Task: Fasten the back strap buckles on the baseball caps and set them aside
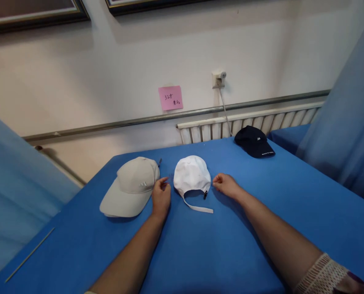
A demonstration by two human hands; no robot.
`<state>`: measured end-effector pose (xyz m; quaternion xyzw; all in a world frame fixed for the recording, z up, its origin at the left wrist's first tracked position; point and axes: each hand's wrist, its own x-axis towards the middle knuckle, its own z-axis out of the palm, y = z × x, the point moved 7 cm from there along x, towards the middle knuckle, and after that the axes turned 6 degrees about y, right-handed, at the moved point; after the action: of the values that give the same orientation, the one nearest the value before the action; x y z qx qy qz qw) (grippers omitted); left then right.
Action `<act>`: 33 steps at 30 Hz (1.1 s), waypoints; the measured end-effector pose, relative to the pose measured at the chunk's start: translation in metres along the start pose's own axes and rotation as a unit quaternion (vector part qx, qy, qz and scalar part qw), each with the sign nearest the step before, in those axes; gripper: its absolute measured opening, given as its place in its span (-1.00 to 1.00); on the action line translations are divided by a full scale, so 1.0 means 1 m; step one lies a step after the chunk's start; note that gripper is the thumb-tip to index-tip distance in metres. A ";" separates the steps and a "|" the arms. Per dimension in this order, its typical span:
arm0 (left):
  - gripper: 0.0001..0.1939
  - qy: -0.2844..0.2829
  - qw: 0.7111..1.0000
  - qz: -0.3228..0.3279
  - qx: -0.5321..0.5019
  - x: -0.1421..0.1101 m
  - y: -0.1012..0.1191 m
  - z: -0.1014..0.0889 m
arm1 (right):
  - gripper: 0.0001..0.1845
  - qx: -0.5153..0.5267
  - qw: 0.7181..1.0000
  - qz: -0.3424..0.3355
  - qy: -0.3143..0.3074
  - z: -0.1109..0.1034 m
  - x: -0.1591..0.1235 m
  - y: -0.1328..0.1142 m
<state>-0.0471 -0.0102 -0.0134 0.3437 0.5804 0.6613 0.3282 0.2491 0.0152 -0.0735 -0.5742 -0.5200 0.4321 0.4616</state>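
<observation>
A white cap [191, 173] sits on the blue table with its back opening facing me. Its loose white strap [200, 209] trails to the right, and a small dark buckle [205, 195] hangs at the opening's right side. My left hand [161, 197] is between this cap and a beige cap [135, 179], fingers apart, with the index finger pointing toward the white one. Whether it touches the beige cap's edge, I cannot tell. Just right of the white cap, my right hand [226, 185] has its fingers curled together, with nothing visible in them.
A dark navy cap [254, 141] lies at the table's far right edge. One thin stick [30, 255] rests at the near left. Blue curtains [341, 106] hang on both sides. Behind the table are a radiator [206, 131], a metal rail [132, 121] and a plugged-in cord [224, 106].
</observation>
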 end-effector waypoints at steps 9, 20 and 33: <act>-0.83 -0.406 0.835 0.252 0.271 -0.110 0.027 0.051 | -0.63 -0.229 0.965 -0.131 0.016 0.025 -0.052 -0.044; -0.75 -0.464 0.740 0.324 0.364 -0.115 0.010 0.060 | -0.90 -0.255 0.956 -0.145 -0.021 0.027 -0.048 -0.037; -0.82 -0.451 0.738 0.336 0.373 -0.117 0.007 0.061 | -0.83 0.043 0.991 -0.076 -0.105 0.029 -0.036 -0.018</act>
<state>0.0676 -0.0757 -0.0095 0.8694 0.4113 0.2268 0.1537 0.2145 -0.0178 -0.0609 -0.4644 -0.5889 0.4758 0.4596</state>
